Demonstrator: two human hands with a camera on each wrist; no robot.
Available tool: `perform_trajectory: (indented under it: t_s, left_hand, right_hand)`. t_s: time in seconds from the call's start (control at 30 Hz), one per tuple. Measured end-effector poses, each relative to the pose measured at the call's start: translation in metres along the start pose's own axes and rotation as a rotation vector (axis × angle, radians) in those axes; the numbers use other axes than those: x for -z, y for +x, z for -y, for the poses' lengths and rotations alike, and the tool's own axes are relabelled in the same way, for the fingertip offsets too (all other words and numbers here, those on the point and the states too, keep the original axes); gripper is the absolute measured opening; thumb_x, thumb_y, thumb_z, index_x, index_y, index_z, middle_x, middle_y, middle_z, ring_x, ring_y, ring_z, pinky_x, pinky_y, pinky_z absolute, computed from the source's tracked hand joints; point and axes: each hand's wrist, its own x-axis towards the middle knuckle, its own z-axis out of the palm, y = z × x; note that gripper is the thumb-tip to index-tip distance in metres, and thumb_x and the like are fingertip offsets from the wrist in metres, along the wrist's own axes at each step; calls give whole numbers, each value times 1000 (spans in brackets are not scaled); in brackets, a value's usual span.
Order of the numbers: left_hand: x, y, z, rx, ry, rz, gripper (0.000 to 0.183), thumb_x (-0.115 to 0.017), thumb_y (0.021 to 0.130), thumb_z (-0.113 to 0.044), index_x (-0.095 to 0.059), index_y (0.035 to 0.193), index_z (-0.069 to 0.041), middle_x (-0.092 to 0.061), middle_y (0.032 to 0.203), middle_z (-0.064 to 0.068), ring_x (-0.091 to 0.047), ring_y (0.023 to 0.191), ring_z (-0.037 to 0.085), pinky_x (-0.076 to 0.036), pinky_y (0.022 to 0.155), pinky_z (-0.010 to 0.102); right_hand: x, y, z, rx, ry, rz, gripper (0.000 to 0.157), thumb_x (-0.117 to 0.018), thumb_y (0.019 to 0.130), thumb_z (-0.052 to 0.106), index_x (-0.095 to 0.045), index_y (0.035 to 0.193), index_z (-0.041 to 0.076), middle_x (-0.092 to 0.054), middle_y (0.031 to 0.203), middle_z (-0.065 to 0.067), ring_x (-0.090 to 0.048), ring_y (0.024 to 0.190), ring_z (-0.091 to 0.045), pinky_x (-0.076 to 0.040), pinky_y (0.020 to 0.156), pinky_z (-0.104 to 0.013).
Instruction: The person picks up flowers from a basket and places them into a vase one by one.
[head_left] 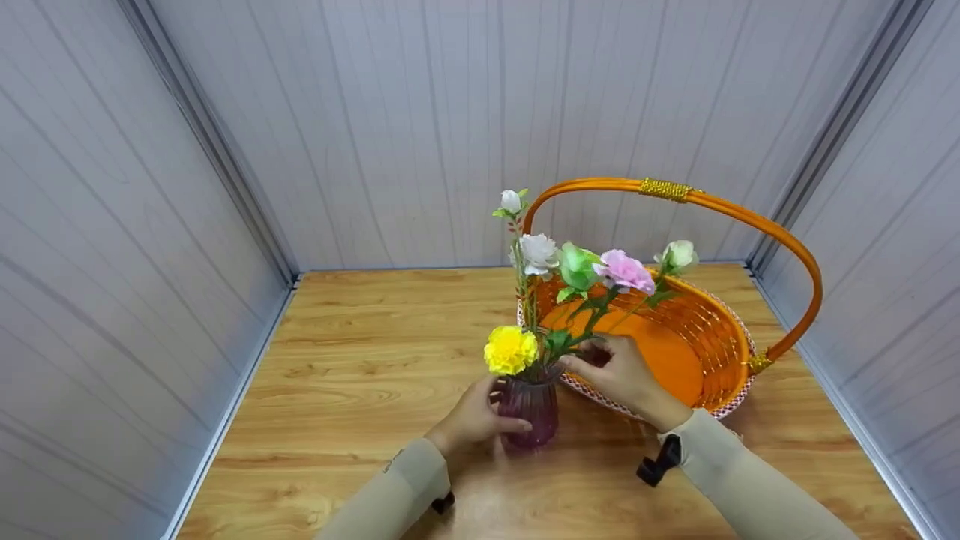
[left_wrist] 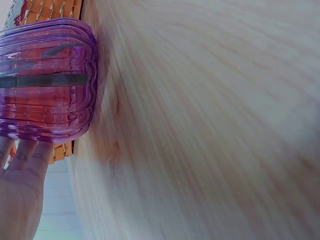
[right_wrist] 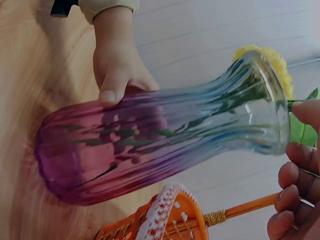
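A ribbed glass vase [right_wrist: 150, 135], purple at the base and clear at the rim, stands upright on the table. My left hand [head_left: 472, 416] grips its lower body from the left, thumb across the front. At the vase mouth my right hand [head_left: 611, 371] pinches a flower stem between thumb and fingers; which bloom it belongs to I cannot tell. Artificial flowers rise from the vase: a yellow carnation [head_left: 510, 350], a white flower [head_left: 538, 253], a white bud [head_left: 511, 201], a green rose [head_left: 577, 266] and a pink carnation [head_left: 627, 271]. A cream rose [head_left: 678, 256] leans right. Stems show through the glass.
Directly behind and right of the vase sits an orange woven basket [head_left: 720, 360] with a tall arched handle [head_left: 795, 247] bound in gold. Pale panel walls [head_left: 420, 135] enclose the wooden table [head_left: 360, 390] at the back and both sides.
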Motion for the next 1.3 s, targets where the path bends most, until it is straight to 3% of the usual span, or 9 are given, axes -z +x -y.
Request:
perform_trajectory:
  t_s: [0.37,0.77,0.93,1.3]
  left_hand:
    - [0,0,-1,1,-4,4,91,-99,79,-19,-51,156,-21,-61,153,5,-59,142,34,-49,123,58]
    - [0,-1,-1,39,-3,0,87,-100,78,-22,-53,152,-16,-62,150,10,-59,142,38,-50,122,59]
    - [1,-1,-2,39,7,0,87,-99,79,-23,-52,152,-13,-61,151,14,-57,144,42,-50,122,60]
    - [1,-2,-2,32,19,-3,86,-99,79,-23,-53,152,-17,-61,150,9,-58,143,37,-49,123,59]
  right_hand:
    - [17,-11,-18,-61,40,10,23,-89,92,19,-70,85,9,-56,72,2,-47,64,-8,-40,58,-20]
    - [30,-10,-44,-69,-96,-27,22,-91,88,21,-71,86,12,-57,70,5,-48,64,-6,-40,58,-21]
    - [36,-9,-52,-86,-91,-56,21,-91,89,18,-72,87,10,-60,72,3,-50,65,-7,-42,59,-20]
    - [54,1,-65,-142,-161,-67,22,-89,92,21,-74,93,6,-69,82,-4,-56,74,-14,-47,65,-22]
